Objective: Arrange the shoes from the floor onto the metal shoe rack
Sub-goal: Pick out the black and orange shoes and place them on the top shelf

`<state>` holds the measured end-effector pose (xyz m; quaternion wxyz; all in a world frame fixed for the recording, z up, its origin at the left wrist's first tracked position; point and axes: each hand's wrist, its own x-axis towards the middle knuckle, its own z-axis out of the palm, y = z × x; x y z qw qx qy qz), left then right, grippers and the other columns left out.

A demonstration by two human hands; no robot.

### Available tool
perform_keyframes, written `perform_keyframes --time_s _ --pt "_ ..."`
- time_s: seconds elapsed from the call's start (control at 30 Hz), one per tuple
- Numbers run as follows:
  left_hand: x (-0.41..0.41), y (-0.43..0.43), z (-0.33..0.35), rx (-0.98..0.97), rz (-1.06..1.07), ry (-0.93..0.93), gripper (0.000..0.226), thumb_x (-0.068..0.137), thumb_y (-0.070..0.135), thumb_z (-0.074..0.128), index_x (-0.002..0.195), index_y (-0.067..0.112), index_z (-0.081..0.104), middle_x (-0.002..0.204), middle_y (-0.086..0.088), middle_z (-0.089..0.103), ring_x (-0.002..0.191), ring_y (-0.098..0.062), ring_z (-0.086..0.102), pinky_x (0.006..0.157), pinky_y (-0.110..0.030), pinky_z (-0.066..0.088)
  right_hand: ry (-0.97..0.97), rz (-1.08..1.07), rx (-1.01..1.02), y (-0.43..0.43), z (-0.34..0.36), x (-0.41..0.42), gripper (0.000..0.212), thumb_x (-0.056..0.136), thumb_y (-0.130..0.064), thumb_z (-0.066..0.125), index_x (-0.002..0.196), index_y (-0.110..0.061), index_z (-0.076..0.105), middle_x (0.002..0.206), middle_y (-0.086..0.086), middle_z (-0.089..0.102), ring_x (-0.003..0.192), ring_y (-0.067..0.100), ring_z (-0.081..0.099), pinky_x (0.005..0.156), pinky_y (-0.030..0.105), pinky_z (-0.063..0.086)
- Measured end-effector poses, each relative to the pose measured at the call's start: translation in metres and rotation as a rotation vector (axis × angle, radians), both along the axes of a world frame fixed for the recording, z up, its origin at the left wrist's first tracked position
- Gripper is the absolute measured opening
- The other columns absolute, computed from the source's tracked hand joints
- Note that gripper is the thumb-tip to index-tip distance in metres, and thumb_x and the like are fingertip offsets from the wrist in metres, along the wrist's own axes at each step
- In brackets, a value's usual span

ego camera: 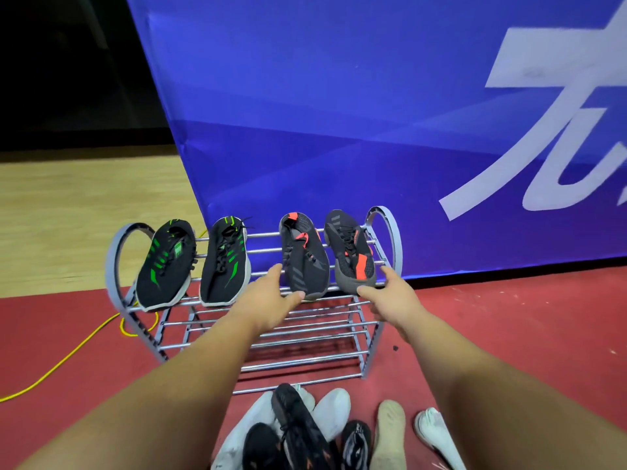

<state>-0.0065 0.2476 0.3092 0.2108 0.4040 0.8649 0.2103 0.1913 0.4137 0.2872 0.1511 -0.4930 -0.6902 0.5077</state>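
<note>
Shoes on the rack: four sat side by side on the top tier of the metal shoe rack (115,262), toes pointing toward the person and hanging a little over the front bar.
Left pair: two black shoes with green stripes, one (166,262) beside the rack's left arch, the other (225,261) just to its right.
Right pair: two black shoes with red accents, the left one (303,259) near the middle of the tier, the right one (351,252) close to the right arch.
Left hand (268,300): reached out, fingers straight and spread, set against the left side of the left red-accent shoe's toe with the thumb at the toe tip (nothing pinched).
Right hand (390,296): also spread, thumb under the toe of the right red-accent shoe, fingers just beside its right edge; whether they touched it could not be told.
Floor pile: in front of the rack lay a black shoe (298,425) across white shoes (330,413), with a beige shoe (390,432) and another white shoe (436,432) to the right.
Surroundings: a blue banner (339,113) stood behind the rack, and a yellow cable (68,357) ran over the red floor (509,334) at left.
</note>
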Motion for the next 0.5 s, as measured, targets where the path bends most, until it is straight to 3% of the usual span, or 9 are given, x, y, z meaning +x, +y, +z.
perform_keyframes --time_s 0.03,0.07,0.13,0.2,0.27,0.33,0.43,0.5 --pt "0.002 -0.007 0.008 0.007 0.007 0.004 0.083 0.091 0.060 0.058 0.157 0.024 0.023 0.143 -0.008 0.056 0.129 -0.030 0.054 0.104 -0.038 0.044 -0.031 -0.020 0.001 -0.004 0.002 0.006 0.097 0.063 -0.049 0.073 0.151 -0.028 0.038 0.109 0.002 0.062 0.083 0.023 0.057 0.088 0.048 0.058" --pt "0.005 -0.016 0.018 0.009 0.008 0.015 0.080 0.092 0.058 0.058 0.156 0.020 0.027 0.139 -0.008 0.058 0.126 -0.029 0.056 0.103 -0.037 0.045 -0.055 -0.026 0.007 -0.011 0.008 0.013 0.100 0.065 -0.047 0.073 0.155 -0.024 0.034 0.111 0.007 0.064 0.082 0.025 0.059 0.087 0.047 0.059" --pt "0.011 -0.034 0.037 0.005 -0.001 0.043 0.073 0.094 0.056 0.057 0.152 0.016 0.036 0.129 -0.007 0.064 0.117 -0.028 0.060 0.100 -0.037 0.046 -0.090 -0.011 -0.007 -0.026 0.022 0.025 0.083 0.080 -0.032 0.073 0.153 -0.016 0.037 0.092 0.011 0.066 0.067 0.026 0.057 0.073 0.040 0.057" --pt "0.018 -0.054 0.053 0.009 0.008 0.065 0.071 0.094 0.056 0.057 0.150 0.015 0.041 0.134 -0.007 0.062 0.120 -0.028 0.059 0.102 -0.036 0.046 -0.136 0.032 -0.027 -0.041 0.037 0.036 0.066 0.089 -0.022 0.070 0.148 -0.009 0.043 0.075 0.011 0.056 0.061 0.026 0.048 0.064 0.038 0.047" --pt "0.028 -0.076 0.064 0.007 0.006 0.091 0.068 0.095 0.054 0.057 0.148 0.014 0.044 0.141 -0.008 0.058 0.126 -0.027 0.056 0.103 -0.035 0.043 -0.160 0.087 -0.060 -0.058 0.047 0.043 0.052 0.091 -0.019 0.069 0.138 -0.004 0.051 0.084 0.013 0.054 0.067 0.027 0.047 0.065 0.038 0.048" --pt "0.037 -0.099 0.069 -0.003 0.007 0.121 0.064 0.096 0.053 0.056 0.146 0.014 0.047 0.142 -0.008 0.057 0.127 -0.027 0.055 0.103 -0.034 0.043 -0.183 0.158 -0.084 -0.080 0.052 0.048 0.039 0.092 -0.022 0.071 0.128 -0.013 0.060 0.095 0.014 0.061 0.067 0.027 0.054 0.064 0.035 0.055" --pt "0.052 -0.135 0.068 -0.032 0.021 0.148 0.058 0.097 0.051 0.056 0.141 0.014 0.054 0.137 -0.008 0.061 0.124 -0.026 0.058 0.099 -0.031 0.043 -0.214 0.270 -0.103 -0.110 0.048 0.054 0.028 0.092 -0.026 0.071 0.118 -0.019 0.063 0.106 0.013 0.067 0.067 0.025 0.062 0.067 0.035 0.060" --pt "0.058 -0.155 0.058 -0.048 0.027 0.143 0.049 0.096 0.049 0.059 0.131 0.014 0.062 0.127 -0.008 0.067 0.114 -0.026 0.061 0.091 -0.030 0.045 -0.240 0.314 -0.117 -0.126 0.038 0.058 0.021 0.093 -0.025 0.070 0.112 -0.017 0.064 0.102 0.010 0.064 0.066 0.024 0.062 0.071 0.037 0.059"
